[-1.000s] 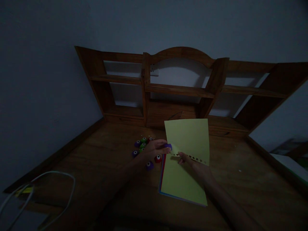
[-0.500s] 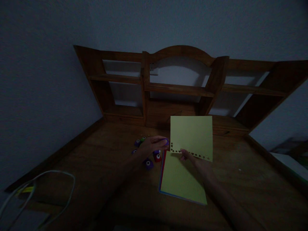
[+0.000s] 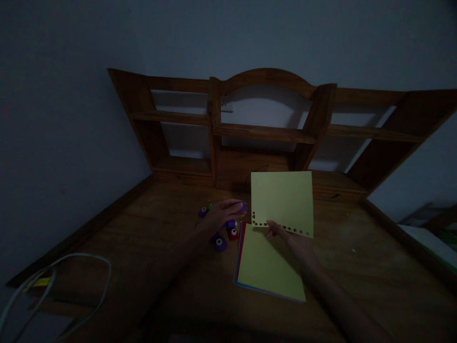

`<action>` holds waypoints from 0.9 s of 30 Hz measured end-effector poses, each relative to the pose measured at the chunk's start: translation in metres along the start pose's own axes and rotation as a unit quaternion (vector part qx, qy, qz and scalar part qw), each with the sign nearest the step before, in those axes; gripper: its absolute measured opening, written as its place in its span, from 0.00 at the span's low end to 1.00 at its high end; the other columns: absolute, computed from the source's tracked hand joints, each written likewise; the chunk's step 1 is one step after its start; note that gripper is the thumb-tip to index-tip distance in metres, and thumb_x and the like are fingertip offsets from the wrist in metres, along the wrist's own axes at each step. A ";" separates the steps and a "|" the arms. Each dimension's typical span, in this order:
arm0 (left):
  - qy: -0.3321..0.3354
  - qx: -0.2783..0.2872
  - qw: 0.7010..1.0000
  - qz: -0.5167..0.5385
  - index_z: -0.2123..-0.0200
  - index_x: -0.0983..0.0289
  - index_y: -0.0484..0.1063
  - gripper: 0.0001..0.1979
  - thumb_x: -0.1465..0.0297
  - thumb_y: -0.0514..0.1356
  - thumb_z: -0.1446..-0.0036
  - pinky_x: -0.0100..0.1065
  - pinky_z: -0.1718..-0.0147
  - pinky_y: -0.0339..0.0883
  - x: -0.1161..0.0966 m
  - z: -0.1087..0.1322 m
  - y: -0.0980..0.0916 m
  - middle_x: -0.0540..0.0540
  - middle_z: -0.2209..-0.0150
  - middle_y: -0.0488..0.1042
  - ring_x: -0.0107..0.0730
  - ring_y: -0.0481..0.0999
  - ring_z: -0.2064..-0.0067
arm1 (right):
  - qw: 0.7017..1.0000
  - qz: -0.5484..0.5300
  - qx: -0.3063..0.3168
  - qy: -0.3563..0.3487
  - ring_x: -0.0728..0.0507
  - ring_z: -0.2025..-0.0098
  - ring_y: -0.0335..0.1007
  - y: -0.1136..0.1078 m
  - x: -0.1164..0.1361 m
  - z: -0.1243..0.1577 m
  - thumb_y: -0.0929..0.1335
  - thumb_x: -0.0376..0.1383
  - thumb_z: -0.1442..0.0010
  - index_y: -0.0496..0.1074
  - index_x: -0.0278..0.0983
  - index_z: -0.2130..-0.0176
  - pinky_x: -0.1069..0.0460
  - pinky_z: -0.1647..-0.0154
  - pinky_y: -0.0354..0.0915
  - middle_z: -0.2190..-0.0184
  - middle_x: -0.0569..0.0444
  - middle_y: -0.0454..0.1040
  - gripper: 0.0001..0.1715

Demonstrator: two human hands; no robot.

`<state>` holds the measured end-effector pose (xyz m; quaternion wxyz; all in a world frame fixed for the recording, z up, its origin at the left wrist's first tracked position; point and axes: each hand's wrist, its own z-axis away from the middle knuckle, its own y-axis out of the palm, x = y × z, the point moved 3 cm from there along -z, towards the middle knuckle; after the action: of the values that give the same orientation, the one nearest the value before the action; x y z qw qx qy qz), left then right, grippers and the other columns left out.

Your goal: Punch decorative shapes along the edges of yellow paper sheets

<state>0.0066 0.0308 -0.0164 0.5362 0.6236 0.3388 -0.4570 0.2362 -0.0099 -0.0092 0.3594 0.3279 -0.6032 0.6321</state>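
My right hand (image 3: 285, 236) pinches the lower edge of a yellow paper sheet (image 3: 282, 195) and holds it upright; a row of small punched shapes runs along that edge. My left hand (image 3: 223, 213) is closed around a purple craft punch (image 3: 242, 206), just left of the sheet and apart from it. Below the sheet a stack of coloured paper (image 3: 267, 267) with a yellow top lies flat on the wooden desk (image 3: 357, 267). Several small punches, purple (image 3: 219, 243), red (image 3: 233, 233) and green, sit under and beside my left hand.
A wooden hutch with shelves (image 3: 264, 133) stands at the back of the desk against a grey wall. A white cable (image 3: 71, 281) loops over the desk's front left corner. The room is dim.
The purple punch has come off the sheet's lower left corner and drawn back to the left. My right hand has turned the sheet more upright and square to me.
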 end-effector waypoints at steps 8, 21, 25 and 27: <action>0.014 0.015 0.995 -0.093 0.54 0.65 0.73 0.20 0.62 0.66 0.49 0.42 0.52 0.70 0.007 -0.003 0.000 0.60 0.55 0.78 0.40 0.78 0.56 | 0.999 -0.027 -0.010 -0.025 0.36 0.63 0.75 0.002 -0.001 0.001 0.65 0.55 0.44 0.77 0.43 0.80 0.45 0.57 0.62 0.70 0.51 0.81 0.25; 0.033 0.067 0.982 -0.174 0.52 0.61 0.74 0.19 0.62 0.64 0.47 0.40 0.53 0.68 0.009 0.000 0.003 0.59 0.53 0.77 0.40 0.77 0.54 | 0.999 -0.010 -0.001 -0.036 0.38 0.63 0.75 0.003 -0.003 -0.002 0.66 0.53 0.44 0.77 0.44 0.79 0.47 0.57 0.63 0.70 0.54 0.80 0.22; 0.037 0.069 0.979 -0.190 0.52 0.61 0.74 0.20 0.62 0.64 0.48 0.41 0.52 0.67 0.008 0.000 0.002 0.59 0.53 0.77 0.41 0.76 0.53 | 0.999 -0.023 -0.009 -0.033 0.37 0.62 0.75 0.003 -0.003 -0.002 0.65 0.54 0.44 0.77 0.43 0.80 0.46 0.55 0.62 0.69 0.53 0.80 0.25; 0.041 0.069 0.978 -0.195 0.52 0.62 0.74 0.20 0.61 0.64 0.48 0.41 0.53 0.68 0.008 0.000 0.001 0.59 0.53 0.77 0.41 0.77 0.54 | 0.999 -0.021 -0.011 -0.034 0.37 0.62 0.75 0.003 -0.003 -0.002 0.65 0.55 0.44 0.77 0.42 0.80 0.46 0.54 0.61 0.70 0.53 0.80 0.26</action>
<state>0.0107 0.0304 -0.0240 0.3785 0.5992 0.4431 -0.5489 0.2353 -0.0082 -0.0135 0.3556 0.3577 -0.6148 0.6064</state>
